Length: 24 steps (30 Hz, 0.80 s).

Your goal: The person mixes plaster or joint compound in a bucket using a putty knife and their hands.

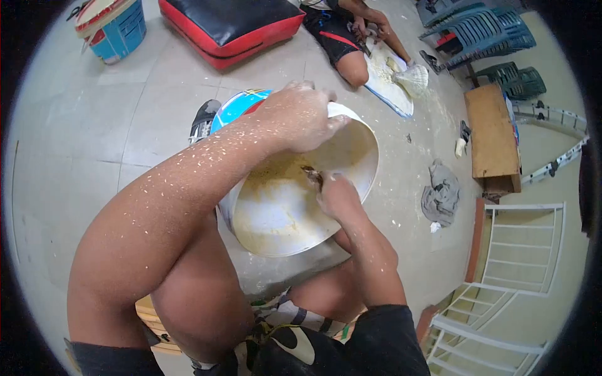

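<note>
Here's my left hand (307, 122) clamped on the tilted bucket's (276, 219) far rim, likely steadying its mouth towards me, so my right hand (340, 199), gripping a small tool (311, 176), reaches inside.

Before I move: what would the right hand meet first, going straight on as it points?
Likely the stained inside of the bucket, touched first by the tool in the right hand; depth is unclear.
</note>
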Each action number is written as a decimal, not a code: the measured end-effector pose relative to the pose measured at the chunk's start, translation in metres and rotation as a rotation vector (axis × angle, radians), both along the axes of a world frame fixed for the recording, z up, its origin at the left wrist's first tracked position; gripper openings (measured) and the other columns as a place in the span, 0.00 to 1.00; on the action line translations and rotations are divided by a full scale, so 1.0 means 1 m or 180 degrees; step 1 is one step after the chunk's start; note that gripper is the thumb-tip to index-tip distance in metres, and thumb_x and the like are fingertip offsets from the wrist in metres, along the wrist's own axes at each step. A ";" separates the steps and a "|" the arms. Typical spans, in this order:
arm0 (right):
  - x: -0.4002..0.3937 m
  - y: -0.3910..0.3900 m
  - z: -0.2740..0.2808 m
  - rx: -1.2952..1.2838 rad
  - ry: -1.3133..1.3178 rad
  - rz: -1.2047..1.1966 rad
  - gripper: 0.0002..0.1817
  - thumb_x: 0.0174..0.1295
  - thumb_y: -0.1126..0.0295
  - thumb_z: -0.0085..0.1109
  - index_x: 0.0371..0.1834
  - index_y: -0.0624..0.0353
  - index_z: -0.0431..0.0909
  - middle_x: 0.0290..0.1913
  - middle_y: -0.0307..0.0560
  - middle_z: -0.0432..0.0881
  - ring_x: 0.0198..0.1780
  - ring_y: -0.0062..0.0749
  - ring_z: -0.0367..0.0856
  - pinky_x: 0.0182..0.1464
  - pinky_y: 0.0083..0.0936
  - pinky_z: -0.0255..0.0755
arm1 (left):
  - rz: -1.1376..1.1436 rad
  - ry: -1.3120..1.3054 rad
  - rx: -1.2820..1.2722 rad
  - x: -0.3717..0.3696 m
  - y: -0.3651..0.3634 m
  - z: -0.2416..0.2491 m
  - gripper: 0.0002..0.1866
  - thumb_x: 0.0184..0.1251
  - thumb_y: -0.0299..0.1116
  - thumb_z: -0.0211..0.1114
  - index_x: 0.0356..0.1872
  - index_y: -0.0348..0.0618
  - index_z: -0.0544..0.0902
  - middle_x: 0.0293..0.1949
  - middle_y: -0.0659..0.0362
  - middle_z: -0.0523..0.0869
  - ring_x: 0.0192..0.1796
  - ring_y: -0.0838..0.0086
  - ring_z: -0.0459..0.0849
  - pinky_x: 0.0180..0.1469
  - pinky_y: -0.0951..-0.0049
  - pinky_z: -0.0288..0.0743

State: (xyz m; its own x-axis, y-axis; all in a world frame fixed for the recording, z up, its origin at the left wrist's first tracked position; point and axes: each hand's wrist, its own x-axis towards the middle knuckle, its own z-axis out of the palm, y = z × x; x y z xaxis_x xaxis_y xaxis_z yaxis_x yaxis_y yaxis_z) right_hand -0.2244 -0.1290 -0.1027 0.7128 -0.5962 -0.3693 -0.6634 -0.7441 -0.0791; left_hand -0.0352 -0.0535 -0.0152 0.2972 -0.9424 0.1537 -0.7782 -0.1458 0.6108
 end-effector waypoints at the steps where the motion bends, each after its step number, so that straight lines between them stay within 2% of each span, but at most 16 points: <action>1: -0.011 0.005 0.013 -0.0004 -0.0015 -0.0022 0.16 0.64 0.65 0.51 0.51 0.60 0.78 0.39 0.64 0.82 0.45 0.55 0.82 0.46 0.46 0.77 | -0.0010 0.0015 0.0085 0.001 -0.001 0.002 0.26 0.70 0.51 0.58 0.57 0.39 0.79 0.48 0.38 0.81 0.55 0.46 0.79 0.60 0.54 0.71; 3: -0.035 0.013 0.036 0.0032 -0.0615 0.0014 0.15 0.64 0.64 0.53 0.50 0.57 0.79 0.37 0.62 0.82 0.40 0.59 0.82 0.45 0.48 0.77 | -0.0016 0.0038 0.0185 0.002 -0.004 0.003 0.26 0.70 0.51 0.58 0.57 0.40 0.79 0.47 0.38 0.81 0.55 0.47 0.79 0.60 0.55 0.71; 4: -0.047 0.015 0.042 0.0047 -0.0612 0.0010 0.15 0.64 0.64 0.53 0.50 0.57 0.79 0.37 0.62 0.82 0.40 0.59 0.82 0.45 0.48 0.77 | -0.0002 -0.0005 0.0192 0.002 -0.006 0.002 0.26 0.70 0.51 0.58 0.57 0.41 0.79 0.47 0.38 0.81 0.54 0.47 0.80 0.59 0.55 0.71; 6: -0.068 0.018 0.050 0.0072 -0.1023 -0.0056 0.15 0.59 0.65 0.61 0.49 0.51 0.83 0.36 0.60 0.82 0.38 0.54 0.82 0.41 0.42 0.76 | 0.0008 -0.0025 0.0234 0.001 -0.006 0.005 0.26 0.70 0.52 0.58 0.56 0.41 0.79 0.48 0.39 0.81 0.54 0.48 0.80 0.59 0.55 0.72; 7: -0.073 0.019 0.056 0.0105 -0.0998 -0.0058 0.15 0.59 0.65 0.61 0.49 0.51 0.83 0.36 0.60 0.82 0.38 0.54 0.82 0.41 0.42 0.76 | 0.0015 -0.0012 0.0261 0.000 -0.005 0.008 0.26 0.70 0.52 0.58 0.55 0.40 0.80 0.48 0.40 0.81 0.54 0.48 0.80 0.58 0.55 0.72; 10: -0.083 0.025 0.069 0.0058 -0.0732 0.0035 0.15 0.57 0.68 0.62 0.49 0.49 0.85 0.32 0.58 0.81 0.36 0.54 0.82 0.39 0.41 0.75 | 0.0008 -0.0126 0.0319 0.005 -0.010 -0.004 0.26 0.70 0.54 0.57 0.52 0.38 0.80 0.46 0.41 0.83 0.52 0.49 0.81 0.56 0.55 0.73; 12: -0.081 0.025 0.073 0.0155 -0.0237 0.0332 0.16 0.58 0.67 0.61 0.51 0.48 0.84 0.31 0.58 0.81 0.35 0.54 0.82 0.39 0.42 0.75 | -0.0095 -0.0129 -0.0167 0.005 -0.009 -0.007 0.24 0.70 0.51 0.55 0.46 0.37 0.83 0.42 0.39 0.86 0.47 0.48 0.85 0.53 0.52 0.76; 14: -0.071 0.028 0.061 0.0117 -0.0033 0.0309 0.17 0.58 0.64 0.60 0.51 0.48 0.84 0.33 0.59 0.81 0.35 0.54 0.82 0.39 0.43 0.76 | -0.0090 -0.0167 -0.0135 0.004 -0.009 -0.008 0.25 0.70 0.51 0.55 0.47 0.37 0.83 0.42 0.40 0.86 0.47 0.48 0.85 0.53 0.53 0.75; 16: -0.056 0.026 0.032 -0.0044 0.0611 0.0603 0.17 0.57 0.61 0.60 0.51 0.46 0.84 0.34 0.60 0.82 0.36 0.54 0.83 0.40 0.44 0.77 | -0.0117 -0.0235 -0.0137 0.005 -0.011 -0.008 0.25 0.71 0.51 0.54 0.48 0.37 0.83 0.42 0.40 0.86 0.46 0.49 0.85 0.53 0.54 0.75; 17: -0.048 0.024 0.021 -0.0001 0.0621 0.0594 0.17 0.57 0.61 0.60 0.51 0.46 0.84 0.34 0.60 0.82 0.36 0.54 0.83 0.40 0.44 0.77 | -0.0168 -0.0034 -0.0040 0.005 -0.012 -0.008 0.26 0.72 0.52 0.54 0.51 0.36 0.82 0.42 0.41 0.86 0.49 0.50 0.84 0.55 0.56 0.74; 18: -0.038 0.022 0.009 -0.0196 0.0760 0.0909 0.16 0.57 0.60 0.60 0.48 0.48 0.85 0.34 0.60 0.83 0.36 0.54 0.83 0.41 0.44 0.78 | -0.0228 0.0157 0.0060 0.001 -0.005 0.007 0.27 0.73 0.52 0.54 0.54 0.35 0.80 0.42 0.42 0.86 0.51 0.51 0.83 0.56 0.58 0.74; 19: -0.031 0.022 0.001 -0.0383 0.0885 0.1214 0.15 0.57 0.60 0.60 0.44 0.51 0.86 0.35 0.60 0.83 0.37 0.54 0.84 0.42 0.44 0.79 | -0.0197 0.0018 0.0582 0.003 -0.001 0.025 0.25 0.70 0.48 0.55 0.44 0.29 0.82 0.42 0.35 0.84 0.49 0.47 0.84 0.53 0.54 0.75; 20: -0.022 0.021 0.016 -0.0315 0.0871 0.1192 0.15 0.57 0.60 0.60 0.44 0.51 0.86 0.35 0.60 0.83 0.37 0.54 0.84 0.42 0.44 0.79 | -0.0227 0.0014 0.0648 0.003 -0.001 0.022 0.25 0.70 0.48 0.55 0.44 0.29 0.82 0.42 0.35 0.84 0.49 0.47 0.84 0.53 0.54 0.75; 22: -0.003 0.016 0.067 0.0435 0.1170 0.1402 0.12 0.57 0.62 0.59 0.33 0.59 0.86 0.33 0.59 0.84 0.37 0.53 0.85 0.43 0.44 0.78 | -0.0179 0.0115 0.0186 0.002 0.000 0.014 0.25 0.68 0.48 0.56 0.39 0.30 0.84 0.39 0.37 0.85 0.45 0.46 0.85 0.50 0.53 0.76; 23: 0.000 0.019 0.058 0.0479 0.1162 0.1395 0.12 0.57 0.62 0.59 0.33 0.59 0.86 0.33 0.59 0.84 0.37 0.53 0.85 0.43 0.44 0.78 | -0.0165 -0.0018 0.0447 0.003 0.000 0.018 0.24 0.68 0.48 0.56 0.39 0.32 0.85 0.38 0.37 0.85 0.45 0.47 0.85 0.49 0.54 0.77; 24: 0.001 0.024 0.048 0.0183 0.1135 0.1413 0.12 0.55 0.62 0.59 0.31 0.60 0.86 0.32 0.58 0.84 0.37 0.53 0.85 0.43 0.44 0.78 | -0.0192 -0.0012 0.0474 0.001 0.002 0.017 0.24 0.68 0.48 0.56 0.39 0.32 0.85 0.38 0.37 0.85 0.45 0.47 0.85 0.49 0.54 0.77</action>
